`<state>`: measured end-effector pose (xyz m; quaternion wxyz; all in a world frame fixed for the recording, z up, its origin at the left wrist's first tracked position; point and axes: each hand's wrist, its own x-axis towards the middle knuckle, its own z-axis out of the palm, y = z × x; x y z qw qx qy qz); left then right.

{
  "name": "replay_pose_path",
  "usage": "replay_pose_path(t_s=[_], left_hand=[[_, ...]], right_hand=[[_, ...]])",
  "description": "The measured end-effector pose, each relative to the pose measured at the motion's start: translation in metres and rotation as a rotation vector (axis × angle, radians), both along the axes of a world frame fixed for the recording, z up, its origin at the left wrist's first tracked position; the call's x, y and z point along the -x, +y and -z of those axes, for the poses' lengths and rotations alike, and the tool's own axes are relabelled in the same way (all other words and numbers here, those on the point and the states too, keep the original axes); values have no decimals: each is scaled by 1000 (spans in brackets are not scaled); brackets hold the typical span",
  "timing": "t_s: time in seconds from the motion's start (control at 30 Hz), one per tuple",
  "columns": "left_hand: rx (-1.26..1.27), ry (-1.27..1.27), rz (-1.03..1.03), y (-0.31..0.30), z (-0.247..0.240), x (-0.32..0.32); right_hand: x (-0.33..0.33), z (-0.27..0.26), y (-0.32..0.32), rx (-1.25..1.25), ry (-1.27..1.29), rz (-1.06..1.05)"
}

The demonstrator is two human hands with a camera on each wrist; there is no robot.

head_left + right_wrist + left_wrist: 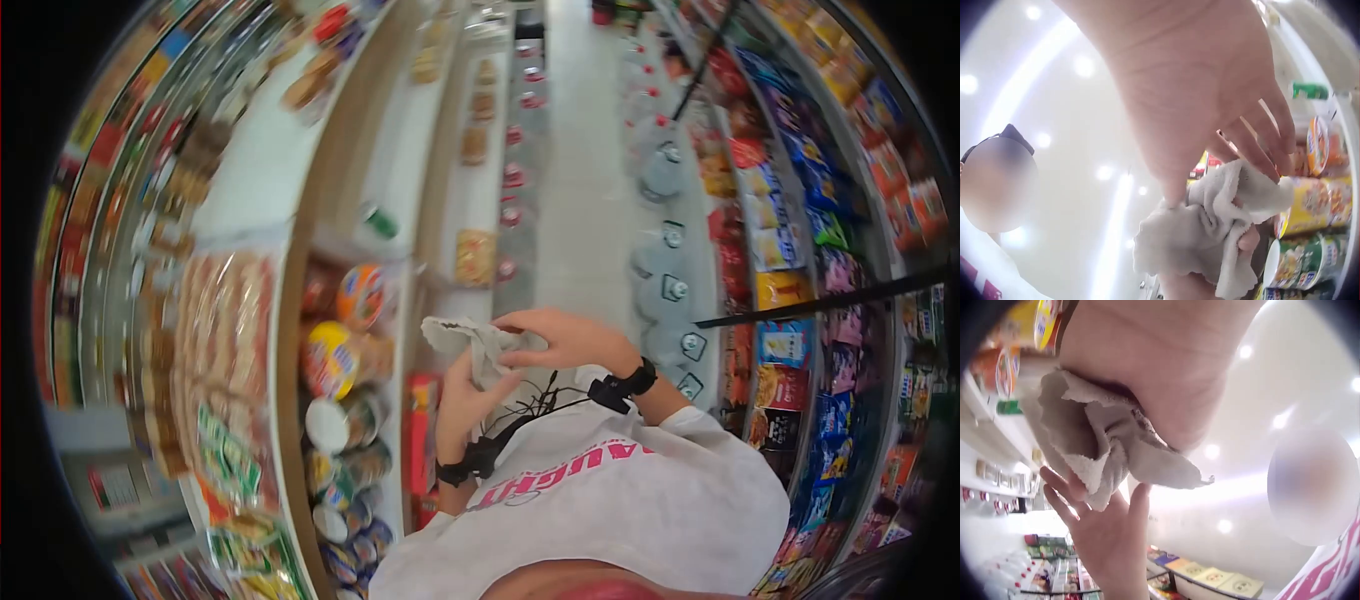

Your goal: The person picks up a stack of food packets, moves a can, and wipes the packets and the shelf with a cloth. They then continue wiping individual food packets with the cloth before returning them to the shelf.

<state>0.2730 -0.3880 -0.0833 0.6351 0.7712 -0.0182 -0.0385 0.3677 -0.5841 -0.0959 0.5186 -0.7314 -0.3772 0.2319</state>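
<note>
A crumpled light grey cloth is between the two hands in front of the chest. The left hand grips it from below; in the right wrist view one of its fingertips shows among the folds of the cloth, which hide most of the other fingers. Above and beside the cloth is the right hand, its fingers extended and slightly apart, touching the cloth's edge. The left wrist view shows the cloth under the left hand, with the right hand spread behind it.
A white shelf with cup noodles stands to the left, a green can farther along it. Large clear bottles line the floor at the right, before racks of snack bags. Black straps cross the right side.
</note>
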Motion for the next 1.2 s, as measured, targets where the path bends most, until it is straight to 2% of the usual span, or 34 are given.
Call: replay_pose_path(t_s=[0.13,0.2,0.27,0.3,0.37,0.43,0.5,0.53,0.63,0.67,0.73,0.83,0.97,1.07,1.17,1.2], left_hand=[[-69,45,233,-105,22,-122],[-98,176,385,-139,31,-174],[-164,222,515,-178,40,-233],[-192,120,557,-195,50,-256],[-246,-101,628,-222,66,-310],[-277,95,588,-237,80,-363],[-209,343,489,-249,95,-425],[-232,314,434,-256,92,-457],[-23,27,364,-280,85,-563],[-19,-36,475,-288,92,-607],[-15,-154,711,-307,102,-701],[-207,94,754,-344,77,-830],[-45,62,793,-389,62,-976],[-104,-86,836,-426,70,-1080],[-197,32,877,-465,86,-1201],[-167,92,841,-477,87,-1245]], right_hand=[[-67,28,-135,-70,110,250],[-102,51,-183,-96,122,309],[-138,77,-218,-179,131,351],[-149,84,-234,-215,155,367],[-190,84,-258,-237,360,353],[-242,101,-274,-227,511,321],[-307,117,-286,-147,414,377],[-339,114,-292,-84,343,411],[-445,125,-315,29,104,416],[-484,127,-324,46,20,409],[-557,121,-340,-14,66,488],[-670,90,-377,13,132,703],[-802,31,-419,52,106,930],[-902,43,-454,32,90,963],[-1014,59,-489,-123,242,987],[-1060,67,-504,-177,217,994]])
